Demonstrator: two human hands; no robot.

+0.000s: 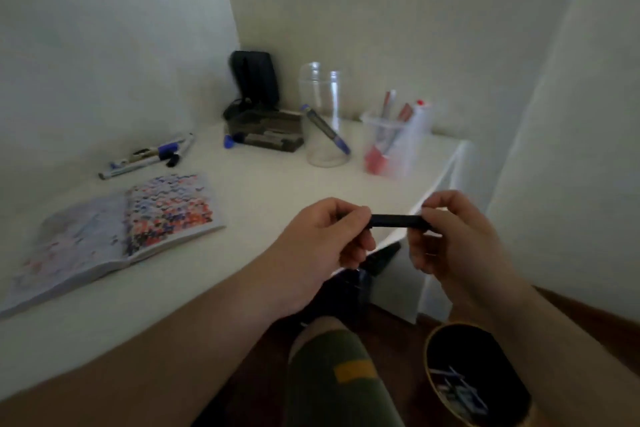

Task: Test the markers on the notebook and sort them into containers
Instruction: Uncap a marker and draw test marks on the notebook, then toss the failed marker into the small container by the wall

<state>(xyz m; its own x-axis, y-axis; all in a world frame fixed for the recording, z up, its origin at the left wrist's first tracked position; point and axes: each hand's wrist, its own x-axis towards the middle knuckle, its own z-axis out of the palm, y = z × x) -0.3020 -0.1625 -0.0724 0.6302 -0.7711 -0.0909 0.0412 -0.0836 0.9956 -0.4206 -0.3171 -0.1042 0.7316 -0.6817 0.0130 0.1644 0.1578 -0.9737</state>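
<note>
A black marker [398, 221] lies level between both hands above the table's front right edge. My left hand [325, 246] pinches its left end and my right hand [457, 239] pinches its right end. An open notebook [117, 229] covered in red, blue and black scribbles lies on the white table [270, 191] at the left. A tall clear jar [323, 114] at the back holds one blue marker [325, 130]. To its right a clear cup [389, 142] holds red markers. A dark round container [474, 374] with several markers sits low at the right, beside my knee.
Several loose markers [149, 156] lie behind the notebook by the left wall. A dark tray [266, 133] with markers and a black pouch [254, 80] stand in the back corner. A white bottle with a red cap [420, 118] stands behind the cup. Walls close in left, back and right.
</note>
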